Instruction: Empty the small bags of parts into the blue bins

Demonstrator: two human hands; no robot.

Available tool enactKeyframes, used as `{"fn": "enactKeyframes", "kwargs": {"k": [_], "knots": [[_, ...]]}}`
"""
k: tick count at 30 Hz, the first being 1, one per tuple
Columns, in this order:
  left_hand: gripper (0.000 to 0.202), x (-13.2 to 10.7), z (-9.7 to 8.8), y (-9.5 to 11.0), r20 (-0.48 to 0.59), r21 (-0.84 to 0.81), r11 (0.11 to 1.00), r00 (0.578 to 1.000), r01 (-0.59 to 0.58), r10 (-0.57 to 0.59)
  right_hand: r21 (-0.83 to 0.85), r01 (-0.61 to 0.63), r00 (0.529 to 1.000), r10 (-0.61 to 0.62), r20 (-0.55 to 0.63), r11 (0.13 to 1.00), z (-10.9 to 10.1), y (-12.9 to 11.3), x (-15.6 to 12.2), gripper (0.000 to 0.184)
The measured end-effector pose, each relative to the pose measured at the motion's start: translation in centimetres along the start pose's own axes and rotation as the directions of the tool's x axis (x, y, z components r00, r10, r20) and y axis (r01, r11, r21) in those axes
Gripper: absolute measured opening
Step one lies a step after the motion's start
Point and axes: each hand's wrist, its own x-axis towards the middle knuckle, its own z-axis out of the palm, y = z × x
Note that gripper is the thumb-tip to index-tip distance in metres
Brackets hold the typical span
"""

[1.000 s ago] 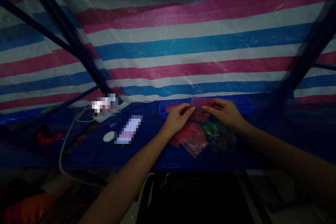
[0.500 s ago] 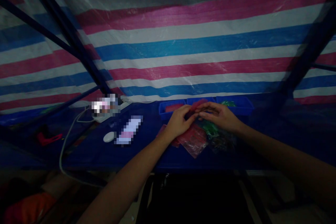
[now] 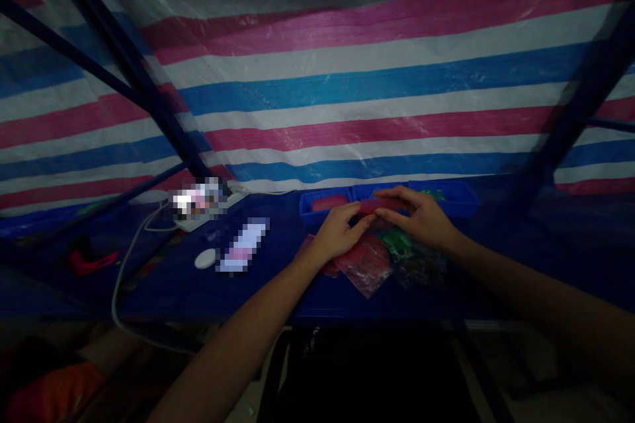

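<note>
Pink pieces [image 3: 329, 203] in the far blue tray [image 3: 311, 217] seem unhandled. Your left hand [image 3: 340, 232] pinches a pink packet [image 3: 368, 205], seemingly unfinished; nearer lie a red bag [image 3: 364, 263] and green packet [image 3: 398, 244], perhaps done; your right hand [image 3: 425, 216] pinches the pink packet's right side.

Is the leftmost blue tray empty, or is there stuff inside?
Not empty: reddish stuff shows inside the leftmost blue tray. I can't tell how full.

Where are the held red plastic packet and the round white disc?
Held red plastic packet [image 3: 368, 203]: head view, on its visible part.
Round white disc [image 3: 206, 258]: head view, middle of its top.
</note>
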Motion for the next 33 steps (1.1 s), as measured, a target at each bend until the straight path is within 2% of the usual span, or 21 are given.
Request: {"fn": "enactKeyframes", "kwargs": {"k": [3, 8, 12, 16, 24, 30, 33], "knots": [[0.027, 0.0, 0.0, 0.0, 0.006, -0.055, 0.998, 0.999, 0.040, -0.040, 0.040, -0.092, 0.996, 0.092, -0.003, 0.995, 0.0, 0.2, 0.0, 0.031], [0.029, 0.0, 0.4, -0.4, -0.020, -0.185, 0.976, 0.993, 0.113, -0.119, 0.180, -0.151, 0.972, 0.180, -0.152, 0.972, -0.6, 0.6, 0.5, 0.034], [0.035, 0.4, 0.7, -1.3, -0.069, -0.392, 0.908, 0.980, 0.147, -0.189, 0.235, -0.151, 0.956, 0.202, -0.212, 0.960, -0.9, 0.9, 0.8, 0.032], [0.040, 0.8, 0.6, -1.8, -0.102, -0.538, 0.831, 0.966, 0.146, -0.236, 0.281, -0.150, 0.951, 0.216, -0.220, 0.948, -0.9, 1.0, 0.9, 0.034], [0.056, 1.0, -0.1, -1.8, -0.180, -0.583, 0.797, 0.932, 0.157, -0.316, 0.254, -0.185, 0.943, 0.244, -0.227, 0.949, -0.9, 0.6, 0.9, 0.038], [0.061, 0.9, 0.4, -1.8, -0.105, -0.595, 0.785, 0.952, 0.171, -0.287, 0.240, -0.173, 0.942, 0.232, -0.241, 0.955, -1.2, 0.7, 0.8, 0.037], [0.056, 0.7, 0.8, -1.9, -0.034, -0.614, 0.764, 0.960, 0.199, -0.278, 0.237, -0.171, 0.944, 0.228, -0.238, 0.956, -1.1, 1.0, 0.9, 0.037]]}}
